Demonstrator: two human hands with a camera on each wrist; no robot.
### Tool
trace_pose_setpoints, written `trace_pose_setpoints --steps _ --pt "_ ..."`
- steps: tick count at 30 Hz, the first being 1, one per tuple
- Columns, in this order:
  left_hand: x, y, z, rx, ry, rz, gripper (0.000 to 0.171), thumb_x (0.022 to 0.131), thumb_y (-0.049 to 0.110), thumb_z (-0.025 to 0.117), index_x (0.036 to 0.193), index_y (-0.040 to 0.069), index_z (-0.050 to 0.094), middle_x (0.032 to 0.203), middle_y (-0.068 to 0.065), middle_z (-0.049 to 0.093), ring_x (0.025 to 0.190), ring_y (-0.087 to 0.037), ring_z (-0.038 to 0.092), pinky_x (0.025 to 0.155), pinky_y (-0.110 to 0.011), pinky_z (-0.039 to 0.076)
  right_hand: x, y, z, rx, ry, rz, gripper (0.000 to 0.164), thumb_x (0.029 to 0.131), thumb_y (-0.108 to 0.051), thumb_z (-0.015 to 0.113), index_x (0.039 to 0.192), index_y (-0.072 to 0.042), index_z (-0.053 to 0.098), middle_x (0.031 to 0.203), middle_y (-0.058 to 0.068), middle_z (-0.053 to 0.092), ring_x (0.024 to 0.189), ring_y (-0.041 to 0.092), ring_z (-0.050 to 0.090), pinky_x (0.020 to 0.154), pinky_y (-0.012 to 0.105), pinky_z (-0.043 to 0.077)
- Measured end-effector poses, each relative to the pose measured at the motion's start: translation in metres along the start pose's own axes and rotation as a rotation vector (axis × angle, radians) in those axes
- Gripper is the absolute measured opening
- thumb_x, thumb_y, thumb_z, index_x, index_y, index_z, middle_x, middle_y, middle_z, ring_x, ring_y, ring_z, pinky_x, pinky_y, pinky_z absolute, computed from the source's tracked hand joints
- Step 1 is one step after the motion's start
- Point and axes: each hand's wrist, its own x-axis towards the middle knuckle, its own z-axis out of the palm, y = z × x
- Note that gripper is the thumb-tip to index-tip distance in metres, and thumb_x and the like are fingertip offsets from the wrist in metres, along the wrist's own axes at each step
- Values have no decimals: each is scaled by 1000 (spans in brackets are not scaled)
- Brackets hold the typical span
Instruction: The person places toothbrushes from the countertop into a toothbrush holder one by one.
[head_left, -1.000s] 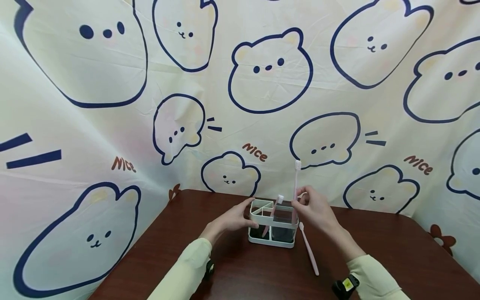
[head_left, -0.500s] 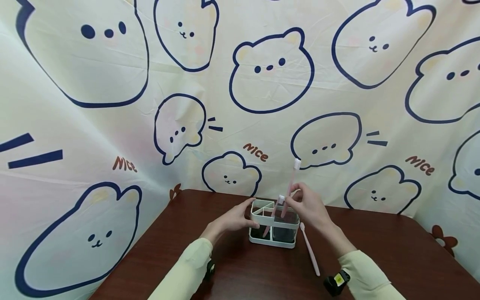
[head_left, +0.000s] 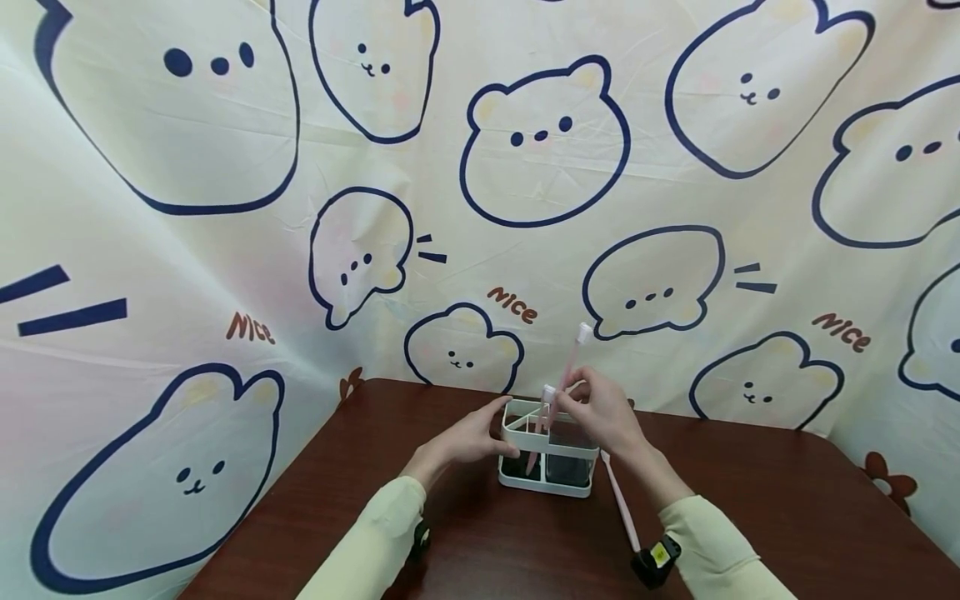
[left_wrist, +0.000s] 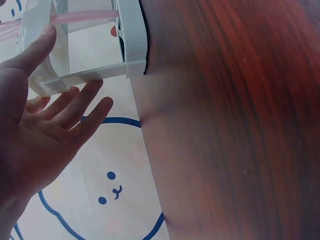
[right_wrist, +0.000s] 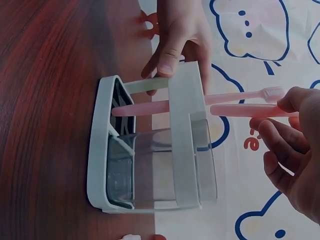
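A pale green toothbrush holder (head_left: 568, 450) with a clear cup (right_wrist: 150, 172) stands upright on the table. My left hand (head_left: 468, 435) grips its left side, the thumb on the front band and fingertips at the corner post (left_wrist: 87, 75). One pink toothbrush (right_wrist: 142, 108) leans inside a left compartment, bristles up. My right hand (head_left: 602, 410) pinches another pink toothbrush (head_left: 572, 360) by its handle, head up and tilted. In the right wrist view the held handle's lower end (right_wrist: 222, 110) is just above the holder's top, beside the standing toothbrush.
A third pink toothbrush (head_left: 622, 507) lies on the dark wood table (head_left: 480, 542), right of the holder and partly under the right wrist. A cloth (head_left: 540, 275) printed with bear faces hangs behind and at both sides of the table.
My right hand has carried its toothbrush leftward from the holder's right side to over its left compartments. The standing toothbrush's head has shifted slightly left. My left hand stays in place.
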Motion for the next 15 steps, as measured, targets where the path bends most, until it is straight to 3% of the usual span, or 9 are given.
trace_pose_setpoints --steps 5,15 --pt "1 0 -1 5 -11 8 93 87 31 78 158 13 22 156 -15 38 128 -30 49 113 -57 36 2 0 8 2 -14 9 17 93 -18 68 105 -8 61 87 12 75 71 23 68 59 28 56" --pt "0 0 -1 -13 -12 11 91 87 29 78 158 14 23 153 -16 42 121 -27 53 112 -55 39 2 2 14 -34 -32 18 15 91 -18 70 101 -8 64 88 8 74 73 19 70 64 30 60"
